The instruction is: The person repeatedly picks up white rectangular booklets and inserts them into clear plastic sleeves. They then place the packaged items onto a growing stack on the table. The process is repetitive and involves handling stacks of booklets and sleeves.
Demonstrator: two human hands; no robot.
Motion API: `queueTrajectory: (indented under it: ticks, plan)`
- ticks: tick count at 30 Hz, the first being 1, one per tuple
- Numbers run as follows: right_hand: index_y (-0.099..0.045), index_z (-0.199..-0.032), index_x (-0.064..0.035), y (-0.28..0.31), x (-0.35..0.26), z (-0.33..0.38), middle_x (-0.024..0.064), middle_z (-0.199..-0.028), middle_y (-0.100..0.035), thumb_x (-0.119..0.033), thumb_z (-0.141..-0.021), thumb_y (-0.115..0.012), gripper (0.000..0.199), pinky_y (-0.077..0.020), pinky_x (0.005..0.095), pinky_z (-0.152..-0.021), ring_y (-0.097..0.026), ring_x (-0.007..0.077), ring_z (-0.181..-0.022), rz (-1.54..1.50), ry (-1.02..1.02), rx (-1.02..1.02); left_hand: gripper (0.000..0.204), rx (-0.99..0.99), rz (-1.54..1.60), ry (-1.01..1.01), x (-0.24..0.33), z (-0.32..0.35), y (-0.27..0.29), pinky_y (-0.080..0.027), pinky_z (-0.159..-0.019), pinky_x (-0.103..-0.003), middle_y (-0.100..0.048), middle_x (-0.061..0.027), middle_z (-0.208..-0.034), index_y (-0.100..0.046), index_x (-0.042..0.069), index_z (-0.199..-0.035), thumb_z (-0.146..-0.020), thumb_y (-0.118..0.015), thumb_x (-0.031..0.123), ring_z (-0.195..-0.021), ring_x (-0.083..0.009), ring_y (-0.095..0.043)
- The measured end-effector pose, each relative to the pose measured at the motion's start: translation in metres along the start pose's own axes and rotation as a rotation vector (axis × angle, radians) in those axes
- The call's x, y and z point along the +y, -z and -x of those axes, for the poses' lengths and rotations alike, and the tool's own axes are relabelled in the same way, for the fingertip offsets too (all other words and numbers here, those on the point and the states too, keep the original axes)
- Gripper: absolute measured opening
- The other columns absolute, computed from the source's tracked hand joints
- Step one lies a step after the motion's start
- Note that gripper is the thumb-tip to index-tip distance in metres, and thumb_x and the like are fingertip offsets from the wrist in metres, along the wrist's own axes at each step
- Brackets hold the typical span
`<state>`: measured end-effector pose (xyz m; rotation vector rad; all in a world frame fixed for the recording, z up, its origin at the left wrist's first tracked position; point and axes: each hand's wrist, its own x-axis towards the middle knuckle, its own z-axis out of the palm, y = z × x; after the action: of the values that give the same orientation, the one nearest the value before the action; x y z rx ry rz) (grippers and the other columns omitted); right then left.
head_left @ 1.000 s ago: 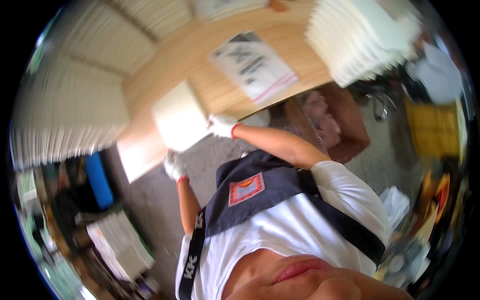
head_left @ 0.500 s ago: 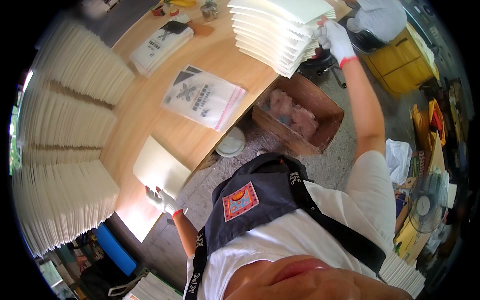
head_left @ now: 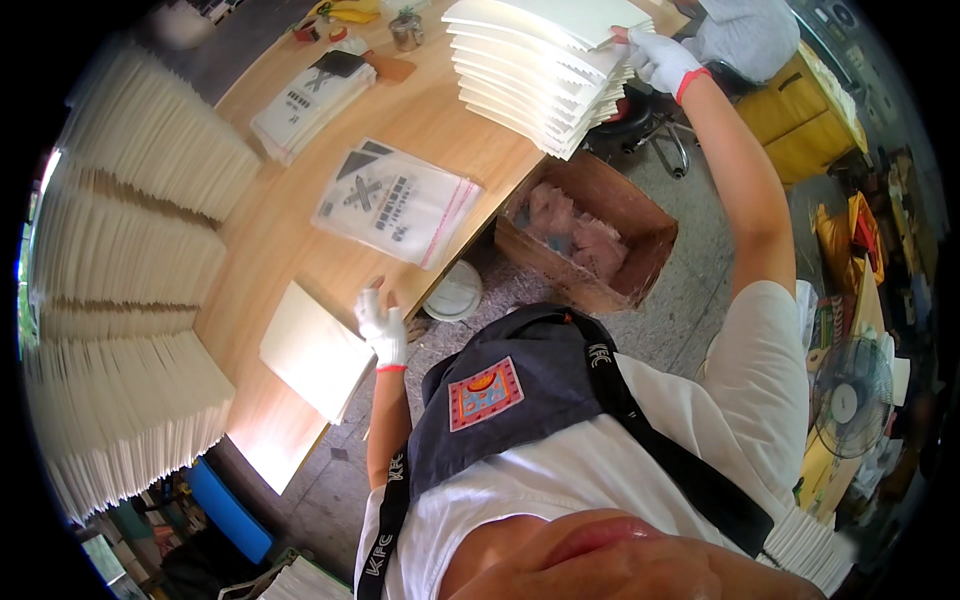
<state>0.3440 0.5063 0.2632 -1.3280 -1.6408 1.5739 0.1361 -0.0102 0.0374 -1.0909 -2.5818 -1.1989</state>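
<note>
My left hand, in a white glove with bare fingertips, is raised with its fingers apart and nothing in it. It is beside a thin pile of cream paper at the table's near edge. Over at the far right, my gloved right hand is at the corner of a tall stack of white paper. Its fingertips close on the top sheets' edge; the thumb's grip is partly hidden. The stack is in staggered layers with fanned edges. Clear printed plastic bags lie between the two paper piles.
Tall rows of paper stacks line the table's left side. More bags with a black item on top lie farther back, near a glass jar. An open carton and a white bucket stand below the table edge. Another person sits far right.
My left hand has come off the near end of the cream paper and moved right and away, fingers spreading. My right hand has shifted slightly left over the tall stack's corner.
</note>
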Motion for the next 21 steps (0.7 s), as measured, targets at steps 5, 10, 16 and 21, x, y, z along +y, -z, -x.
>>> queueTrajectory:
  ticks: [5,10,16,21]
  plan:
    - [-0.055,-0.102,-0.0010,-0.001,-0.014,-0.004,0.0071,-0.084,-0.061,-0.016,-0.088,-0.046,0.022,-0.0430,0.0224,-0.056,-0.055,0.0111,-0.065,-0.210,0.108,0.033,0.039,-0.239,-0.080,-0.013,0.009,-0.032,-0.057,-0.041,-0.087,-0.043,-0.057,-0.0162,-0.110,-0.054,0.009,-0.113,-0.076,-0.061,0.019,-0.104,-0.0333,-0.050]
    - [-0.054,-0.103,-0.0004,-0.009,-0.036,-0.006,0.0083,-0.088,-0.061,-0.013,-0.088,-0.046,0.021,-0.0463,0.0236,-0.061,-0.057,0.0123,-0.070,-0.438,0.222,-0.001,0.044,-0.362,-0.444,-0.017,0.022,-0.063,-0.079,-0.044,-0.085,-0.044,-0.054,-0.0157,-0.111,-0.053,0.013,-0.113,-0.070,-0.062,0.021,-0.103,-0.0337,-0.051]
    - [-0.054,-0.104,0.0004,-0.033,-0.028,0.048,0.0097,-0.093,-0.062,-0.010,-0.087,-0.047,0.021,-0.0502,0.0250,-0.066,-0.060,0.0138,-0.075,-0.578,0.237,-0.112,0.040,-0.402,-0.539,-0.001,-0.001,-0.084,-0.074,-0.049,-0.075,-0.044,-0.056,-0.0119,-0.106,-0.055,0.014,-0.107,-0.067,-0.061,0.019,-0.095,-0.0316,-0.055]
    - [-0.049,-0.116,0.0024,-0.067,0.058,0.117,0.0131,-0.108,-0.059,-0.008,-0.083,-0.048,0.035,-0.0505,0.0256,-0.077,-0.060,0.0171,-0.093,-0.263,0.066,-0.521,0.034,-0.290,-0.488,0.096,-0.004,-0.073,-0.068,-0.048,-0.075,-0.043,-0.057,-0.0099,-0.104,-0.058,0.014,-0.101,-0.068,-0.060,0.019,-0.095,-0.0308,-0.055]
